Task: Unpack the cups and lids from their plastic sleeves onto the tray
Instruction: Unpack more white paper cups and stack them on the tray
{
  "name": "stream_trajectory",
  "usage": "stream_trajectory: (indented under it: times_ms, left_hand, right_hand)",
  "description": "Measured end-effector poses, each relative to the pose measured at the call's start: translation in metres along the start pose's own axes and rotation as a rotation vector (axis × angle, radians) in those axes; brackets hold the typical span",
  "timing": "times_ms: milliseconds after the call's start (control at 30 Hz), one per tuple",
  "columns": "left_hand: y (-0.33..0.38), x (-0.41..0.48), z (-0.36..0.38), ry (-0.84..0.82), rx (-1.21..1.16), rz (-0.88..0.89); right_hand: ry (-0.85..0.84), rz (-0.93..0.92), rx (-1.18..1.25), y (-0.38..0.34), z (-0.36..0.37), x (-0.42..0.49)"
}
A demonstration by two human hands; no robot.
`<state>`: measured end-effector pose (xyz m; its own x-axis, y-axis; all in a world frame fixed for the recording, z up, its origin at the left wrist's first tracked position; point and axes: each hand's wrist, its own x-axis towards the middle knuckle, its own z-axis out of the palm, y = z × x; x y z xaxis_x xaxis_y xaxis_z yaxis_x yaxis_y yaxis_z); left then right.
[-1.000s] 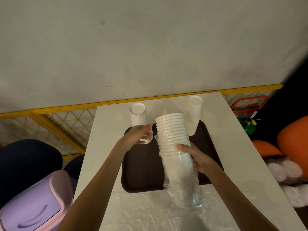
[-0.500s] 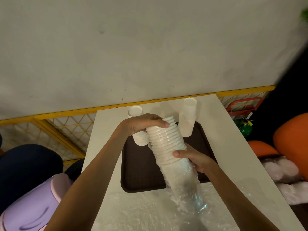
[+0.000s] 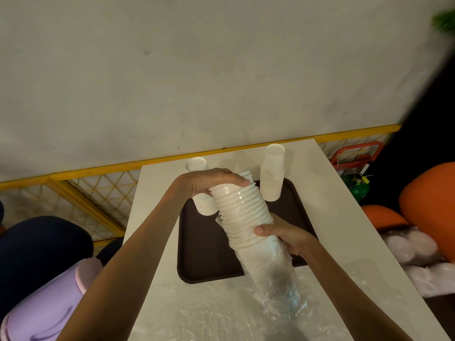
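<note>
A tall stack of white cups (image 3: 242, 215) tilts over the dark brown tray (image 3: 204, 252), its lower half still inside a clear plastic sleeve (image 3: 275, 284). My left hand (image 3: 209, 180) grips the top cups of this stack, fingers curled over the rims. My right hand (image 3: 280, 233) holds the stack at its middle, where the sleeve begins. Two unpacked cup stacks stand on the tray: a short one (image 3: 200, 168) at the back left, partly hidden by my left hand, and a taller one (image 3: 272, 175) at the back right.
The white table (image 3: 332, 230) carries crumpled clear plastic (image 3: 209, 316) along its near edge. More sleeved white packs (image 3: 413, 252) lie to the right beside orange seats (image 3: 428, 200). A lilac bin (image 3: 44, 306) stands at the lower left. A yellow mesh fence (image 3: 81, 190) runs behind.
My left hand left the short stack at the tray's back left and came over to grip the top of the sleeved stack. The sleeved stack has tilted further to the left.
</note>
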<state>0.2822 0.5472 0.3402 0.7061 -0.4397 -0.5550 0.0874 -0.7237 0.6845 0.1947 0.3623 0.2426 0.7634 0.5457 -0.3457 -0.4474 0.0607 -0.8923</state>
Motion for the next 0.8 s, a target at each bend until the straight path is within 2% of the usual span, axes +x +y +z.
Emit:
stream_trajectory:
  times_ms: [200, 367, 467, 600, 800]
  left_hand:
    - [0.005, 0.002, -0.005, 0.096, -0.077, 0.024]
    - [0.001, 0.003, -0.024, 0.300, -0.202, 0.064]
    - [-0.010, 0.002, -0.035, 0.407, -0.378, 0.073]
    - [-0.030, -0.003, -0.033, 0.347, -0.514, 0.091]
    - [-0.052, -0.006, -0.019, 0.121, -0.490, 0.066]
  right_hand:
    - [0.027, 0.022, -0.021, 0.003, -0.006, -0.006]
    - [0.059, 0.027, 0.007, 0.010, -0.012, -0.011]
    - [0.120, 0.000, 0.089, 0.010, -0.015, -0.013]
    - [0.234, -0.020, 0.253, 0.007, -0.020, -0.014]
    - [0.314, -0.059, 0.312, 0.002, -0.026, -0.011]
